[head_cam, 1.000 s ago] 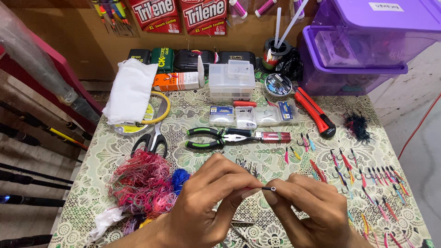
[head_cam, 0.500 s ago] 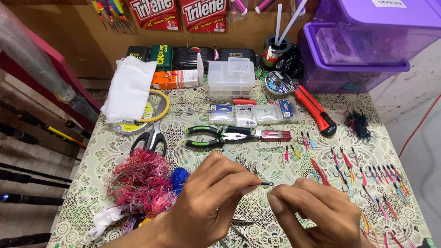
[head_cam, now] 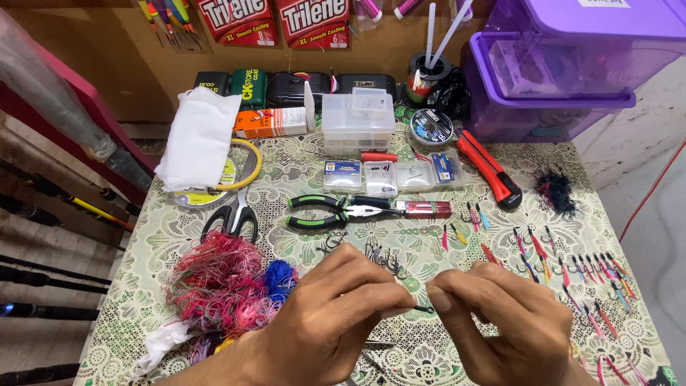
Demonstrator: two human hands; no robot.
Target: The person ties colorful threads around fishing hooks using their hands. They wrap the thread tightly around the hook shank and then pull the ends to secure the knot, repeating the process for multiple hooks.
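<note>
Two bare hands meet low in the head view, over a table covered in a patterned lace-print cloth. Left hand has thumb and forefinger pinched shut on a small dark hook; right hand has fingertips drawn narrow at the hook's other end, touching or just beside it; which one cannot be told. Hook's long axis runs roughly level, left to right across the view, between the two sets of fingertips. It looks thin, dark, wire-like, only a short length showing; the bend and point are too small to make out. Just beyond the knuckles lies a loose pile of bare hooks. Further up the table, green-handled pliers lie lengthwise, jaws to the right, touching a red lighter-like tube. To the left, black-handled scissors, then a big tangle of red and pink thread with a blue clump at its right edge. Rows of dressed hooks with coloured wraps spread along the right side. A red utility knife lies angled near the purple storage bins. A clear compartment box and a folded white cloth sit toward the back.
</note>
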